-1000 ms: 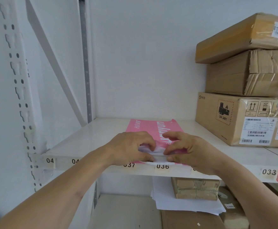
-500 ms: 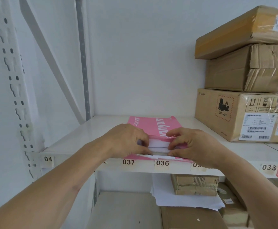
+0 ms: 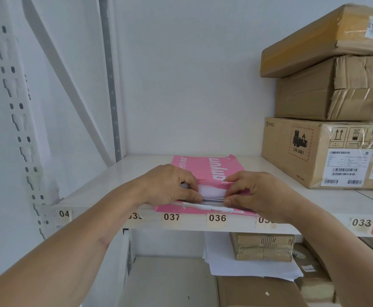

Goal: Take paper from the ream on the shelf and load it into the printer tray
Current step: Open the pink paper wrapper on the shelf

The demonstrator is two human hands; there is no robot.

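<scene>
Ream (image 3: 205,168): flat rectangular pack in glossy pink wrapper with white lettering, lying at the front edge of the shelf (image 3: 106,180), above the tags 037 and 036; near end torn open, ragged pink film around the gap

Paper (image 3: 211,192): smooth white sheets, a slim block showing between our hands at the open end, with thin dark lines where the sheets part; lower sheets jut slightly past the wrapper

Left hand (image 3: 170,185): fingers curled and pinching the left side of the white block, thumb beneath, fingertips on top

Right hand (image 3: 258,193): fingers bent and pressed together, pinching the right side of the same block, thumb beneath

Shelf: smooth white painted board, numbered paper tags along its front lip; perforated white metal upright (image 3: 19,120) at the left

Cardboard boxes (image 3: 327,149): three brown cartons stacked on the shelf, well apart from the ream to the right; bottom one crisp with barcode labels, middle one creased and taped, top one tilted

Lower shelf: loose white sheets (image 3: 247,262) under a small corrugated box (image 3: 263,247)
</scene>
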